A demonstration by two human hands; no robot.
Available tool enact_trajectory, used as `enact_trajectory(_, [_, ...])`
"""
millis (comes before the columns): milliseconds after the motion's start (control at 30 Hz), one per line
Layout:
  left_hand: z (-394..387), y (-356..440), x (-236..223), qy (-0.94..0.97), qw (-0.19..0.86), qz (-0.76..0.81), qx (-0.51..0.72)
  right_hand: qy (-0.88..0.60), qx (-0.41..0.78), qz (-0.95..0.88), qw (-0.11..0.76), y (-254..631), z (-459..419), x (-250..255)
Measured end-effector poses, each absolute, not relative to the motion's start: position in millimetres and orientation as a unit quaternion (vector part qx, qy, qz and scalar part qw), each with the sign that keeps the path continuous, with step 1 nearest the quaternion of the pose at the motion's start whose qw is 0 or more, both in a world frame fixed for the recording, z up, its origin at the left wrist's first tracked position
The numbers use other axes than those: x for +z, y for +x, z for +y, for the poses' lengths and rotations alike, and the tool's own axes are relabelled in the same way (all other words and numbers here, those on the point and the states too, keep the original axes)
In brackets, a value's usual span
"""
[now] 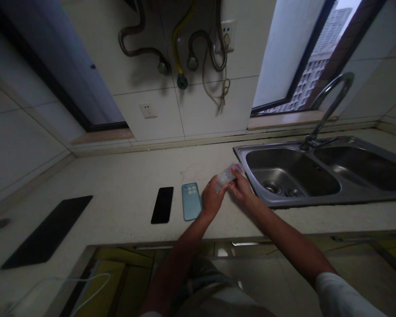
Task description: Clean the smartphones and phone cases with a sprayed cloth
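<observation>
Both hands hold a small, whitish, see-through plastic packet (225,177) with a pink edge at its right end. My left hand (213,196) has its fingers closed on the packet's left end. Its right end is pinched by my right hand (240,186), close to the sink's left rim. What is inside the packet cannot be made out. Just left of my left hand lies a light blue phone case (192,203), its camera cutouts toward the wall. A black phone (162,205) lies flat to the left of the case, screen up.
A double steel sink (251,187) with a curved tap (330,97) is set into the counter (119,176) at right. A dark flat panel (49,231) lies far left, near a white cable (95,278). Pipes and a hanging cord (222,94) are on the tiled wall.
</observation>
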State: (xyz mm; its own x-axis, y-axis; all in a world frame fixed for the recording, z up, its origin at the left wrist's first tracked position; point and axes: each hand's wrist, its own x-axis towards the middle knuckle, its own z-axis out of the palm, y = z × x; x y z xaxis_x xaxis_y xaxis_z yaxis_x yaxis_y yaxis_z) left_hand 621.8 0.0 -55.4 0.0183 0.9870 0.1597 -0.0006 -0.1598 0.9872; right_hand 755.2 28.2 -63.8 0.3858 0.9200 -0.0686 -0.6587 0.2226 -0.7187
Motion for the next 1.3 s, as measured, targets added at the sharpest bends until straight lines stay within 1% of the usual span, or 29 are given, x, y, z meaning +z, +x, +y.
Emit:
enact_trajectory(67, [4, 620, -58, 0.551, 0.466, 0.46, 0.518, -0.337, 0.528, -0.18, 0.758, 760, 32, -66])
enact_trajectory(133, [7, 619, -58, 0.528, 0.492, 0.453, 0.523, -0.328, 0.522, -0.156, 0.772, 766, 35, -65])
enact_trajectory(267, [13, 613, -53, 0.432, 0.594, 0.436, 0.52, -0.325, 0.468, -0.12, 0.813, 781, 37, -56])
enact_trajectory(333, [16, 609, -50, 0.399, 0.642, 0.43, 0.493, -0.333, 0.434, -0.131, 0.827, 787, 34, -50])
enact_trajectory(400, [18, 606, -49, 0.388, 0.666, 0.424, 0.475, -0.342, 0.409, -0.158, 0.831, 788, 30, -44])
enact_trajectory(533, [22, 607, -50, 0.392, 0.69, 0.415, 0.445, -0.343, 0.395, -0.228, 0.821, 777, 23, -35])
enact_trajectory(633, [22, 611, -51, 0.413, 0.704, 0.389, 0.427, -0.336, 0.421, -0.277, 0.796, 764, 19, -32])
enact_trajectory(800, [18, 613, -48, 0.437, 0.697, 0.362, 0.439, -0.328, 0.463, -0.295, 0.769, 756, 17, -33])
enact_trajectory(933, [20, 612, -51, 0.412, 0.711, 0.339, 0.458, -0.294, 0.472, -0.255, 0.791, 764, 21, -35])
enact_trajectory(1033, [24, 611, -58, 0.387, 0.714, 0.369, 0.451, -0.28, 0.466, -0.222, 0.81, 768, 25, -38])
enact_trajectory(1167, [30, 610, -66, 0.316, 0.714, 0.418, 0.464, -0.3, 0.448, -0.227, 0.811, 768, 25, -39])
enact_trajectory(1300, [32, 608, -65, 0.272, 0.731, 0.393, 0.487, -0.313, 0.415, -0.253, 0.816, 765, 20, -34])
